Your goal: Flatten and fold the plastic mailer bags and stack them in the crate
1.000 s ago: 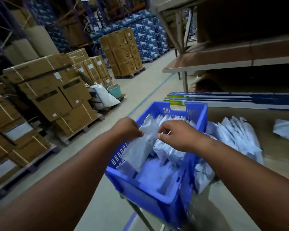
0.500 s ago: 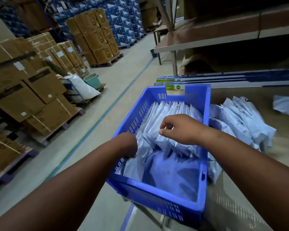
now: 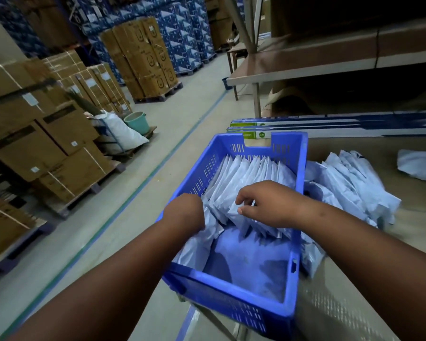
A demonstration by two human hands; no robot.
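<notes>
- The blue crate (image 3: 234,295) sits at the left edge of the surface (image 3: 335,313), with a row of folded mailer bags (image 3: 246,173) standing on edge in its far half.
- The left hand (image 3: 185,212) is down inside the crate by the left wall, on a bag (image 3: 194,249) that leans against that side. Only the back of the hand shows and the fingers are hidden, so I honestly can't tell if its grip is clamped on the bag or just resting there.
- The right hand (image 3: 268,205) is over the near end of the row, fingers curled with the tips down among the bag tops. It looks like it's pinching one, thumb in front.
- The near half of the crate floor is dark and blurry; something pale lies flat there, but I can't make out what.
- A loose pile of unfolded mailers (image 3: 349,185) lies on the surface just right of the crate, partly hidden by the crate wall and the right forearm.
- One more pale bag (image 3: 418,163) lies farther right, cut off by the frame edge.
- Long flat boxes (image 3: 330,124) lie behind the crate; their labels are too small to read.
</notes>
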